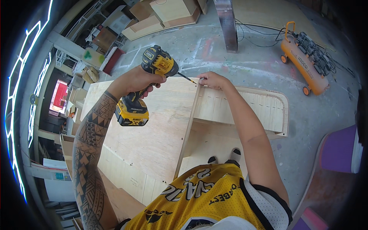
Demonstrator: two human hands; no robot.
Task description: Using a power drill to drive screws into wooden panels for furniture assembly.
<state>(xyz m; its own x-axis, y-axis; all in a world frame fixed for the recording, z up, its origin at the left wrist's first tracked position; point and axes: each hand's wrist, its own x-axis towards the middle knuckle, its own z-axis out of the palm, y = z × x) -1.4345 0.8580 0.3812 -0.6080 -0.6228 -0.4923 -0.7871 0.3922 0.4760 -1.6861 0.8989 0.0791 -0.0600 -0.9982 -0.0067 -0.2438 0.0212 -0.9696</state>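
My left hand [143, 82] is wrapped round the grip of a yellow and black cordless drill [163, 66], its battery hanging below. The long bit points right and down, its tip at the far right corner of a plywood panel [153, 111]. Right beside that tip, the fingers of my right hand [215, 81] are curled closed at the panel's corner. Whatever they pinch is too small to make out. Right of the panel's edge, under my right forearm, extends a wooden frame with a rounded corner [284, 100] and slotted bendable plywood [264, 112].
An orange air compressor [303, 67] stands on the concrete floor at the far right, its hose trailing behind. A steel post [227, 27] rises ahead. Wooden boxes [168, 17] sit at the back. Purple curved pieces [339, 149] are at the right. My feet are between the wooden parts.
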